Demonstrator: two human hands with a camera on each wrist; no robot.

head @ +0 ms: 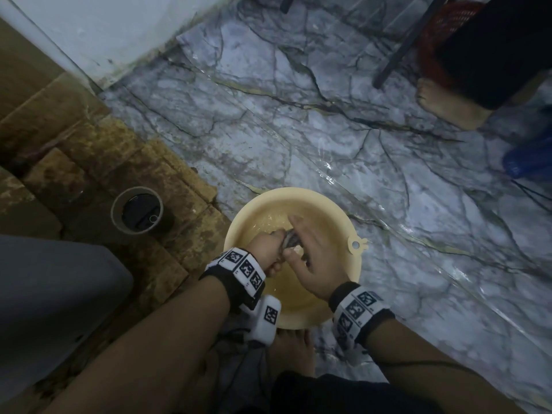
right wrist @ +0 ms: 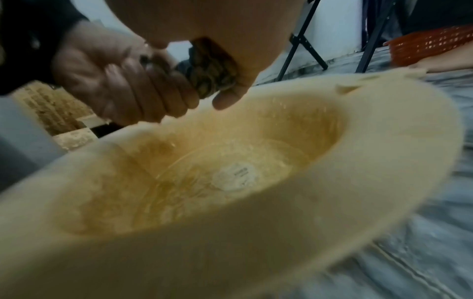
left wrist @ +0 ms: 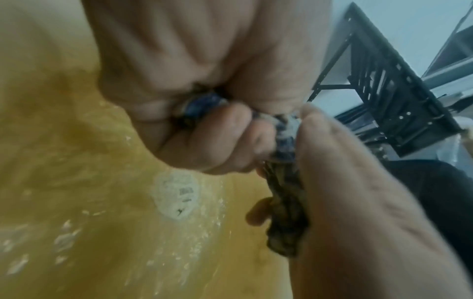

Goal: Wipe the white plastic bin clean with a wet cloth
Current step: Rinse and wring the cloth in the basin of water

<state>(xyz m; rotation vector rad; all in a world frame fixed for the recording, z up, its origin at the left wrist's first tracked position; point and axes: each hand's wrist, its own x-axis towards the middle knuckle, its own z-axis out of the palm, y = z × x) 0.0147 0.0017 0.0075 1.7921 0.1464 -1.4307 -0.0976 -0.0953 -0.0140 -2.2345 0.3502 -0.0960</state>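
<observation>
Nearest, a bare foot (head: 294,351) stands on the floor just behind the basin (head: 298,195), a round, cream-coloured plastic tub with a smooth rim and a small tab with a hole on its right edge. Its inside shows yellowish water, pale flecks and a whitish round label (right wrist: 236,178) on the bottom. Both hands meet above its middle. The left hand (head: 265,249) is balled into a tight fist around one end of the cloth (head: 291,242), a dark, mottled, wet rag twisted into a rope. The right hand (head: 316,264) wraps the other end, its fingers curled over the twist and its thumb underneath, so the cloth runs straight between the two grips, clear of the basin wall. To the left lie rough brown tiles (head: 98,162) and a round floor drain (head: 138,210). The marble-patterned floor (head: 298,121), grey with dark veins and a wet sheen, stretches beyond. At far right are another person's bare foot (head: 445,104), a black metal chair leg (head: 403,49) and a red mesh basket (head: 436,31).
</observation>
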